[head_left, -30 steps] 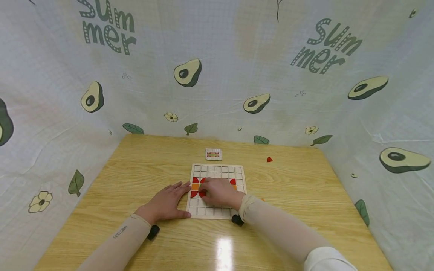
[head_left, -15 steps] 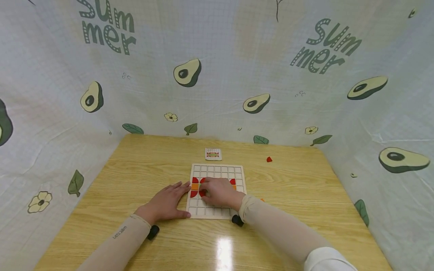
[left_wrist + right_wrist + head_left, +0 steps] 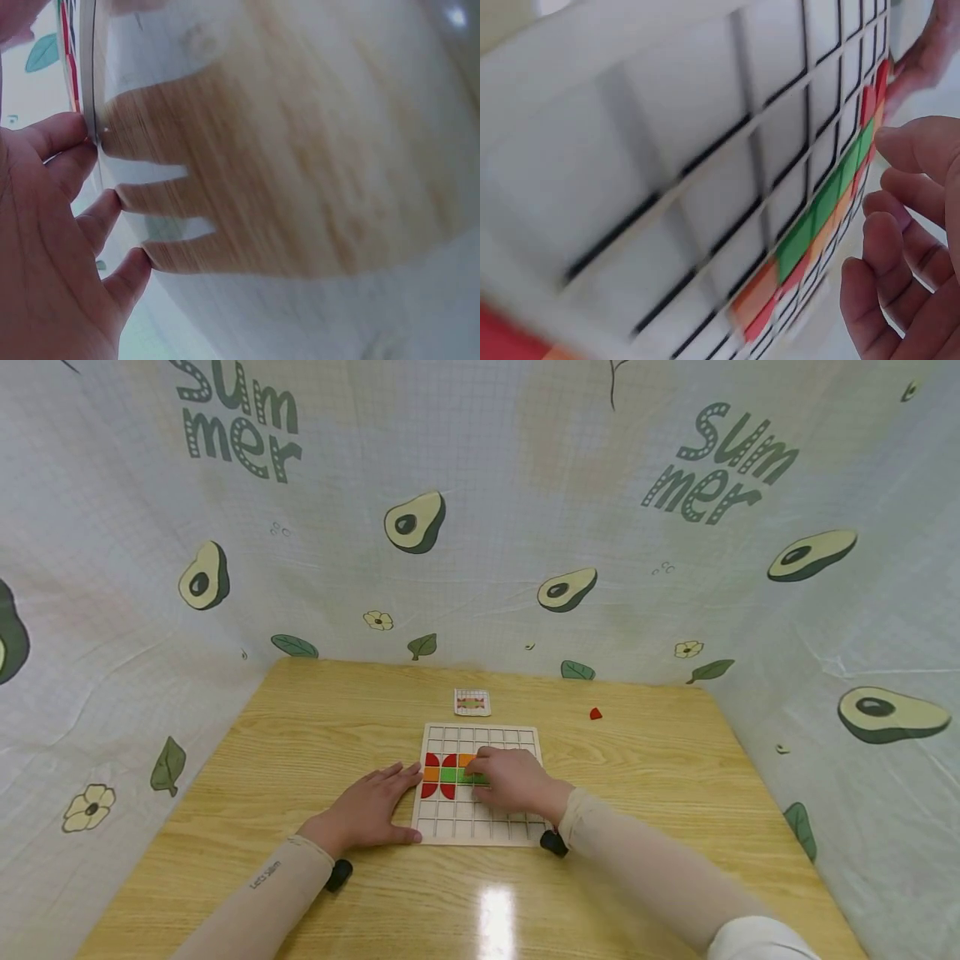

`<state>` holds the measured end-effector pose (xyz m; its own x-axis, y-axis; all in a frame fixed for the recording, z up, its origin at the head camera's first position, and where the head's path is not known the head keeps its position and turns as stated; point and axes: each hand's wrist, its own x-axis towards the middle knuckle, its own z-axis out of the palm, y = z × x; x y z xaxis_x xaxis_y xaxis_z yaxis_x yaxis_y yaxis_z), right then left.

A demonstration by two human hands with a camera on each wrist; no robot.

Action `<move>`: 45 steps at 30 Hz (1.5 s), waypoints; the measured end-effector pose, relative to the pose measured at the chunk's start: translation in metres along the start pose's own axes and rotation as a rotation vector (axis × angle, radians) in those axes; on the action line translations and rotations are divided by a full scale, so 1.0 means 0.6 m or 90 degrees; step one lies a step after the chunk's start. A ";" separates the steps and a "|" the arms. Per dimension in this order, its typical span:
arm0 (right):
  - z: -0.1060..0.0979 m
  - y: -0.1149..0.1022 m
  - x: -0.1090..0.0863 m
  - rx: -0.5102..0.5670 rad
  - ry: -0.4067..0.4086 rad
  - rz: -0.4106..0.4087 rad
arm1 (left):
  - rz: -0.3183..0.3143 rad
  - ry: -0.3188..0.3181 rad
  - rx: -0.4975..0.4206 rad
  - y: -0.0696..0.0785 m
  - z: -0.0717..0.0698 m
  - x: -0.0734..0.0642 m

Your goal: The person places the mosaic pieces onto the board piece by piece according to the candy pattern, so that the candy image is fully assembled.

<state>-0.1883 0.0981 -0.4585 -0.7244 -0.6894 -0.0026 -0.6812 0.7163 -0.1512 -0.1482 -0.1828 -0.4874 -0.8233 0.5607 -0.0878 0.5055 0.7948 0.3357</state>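
Note:
A pale gridded board (image 3: 444, 828) lies on the table. Across its middle run red quarter-circle pieces (image 3: 429, 791), orange squares (image 3: 431, 773) and green squares (image 3: 448, 774). My left hand (image 3: 367, 810) lies flat at the board's left side, fingertips and thumb touching its edge. Over the middle of the board is my right hand (image 3: 517, 779), its fingers loosely bent and nothing visible between them in the right wrist view. It covers part of the row in the head view. The green strip (image 3: 821, 206) shows beside its fingers; contact is hard to tell.
A small printed card (image 3: 472, 702) lies behind the board, with a loose red piece (image 3: 596, 713) to its right. Blurred red (image 3: 506, 337) and orange shapes show beyond the board's near corner. A patterned cloth (image 3: 480, 568) encloses the wooden table (image 3: 360, 702).
My right hand has shifted right along the board, uncovering the left red quarter-circles, a green square and an orange square. The left hand has stayed in place.

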 end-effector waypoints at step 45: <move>0.014 0.161 -0.252 0.125 0.040 0.054 | -0.006 0.009 0.003 -0.002 0.005 -0.001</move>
<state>-0.1437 0.2703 -0.4809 -0.7871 -0.6156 0.0374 -0.5889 0.7321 -0.3423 -0.1475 -0.1834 -0.4903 -0.8316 0.5498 -0.0784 0.4987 0.8014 0.3303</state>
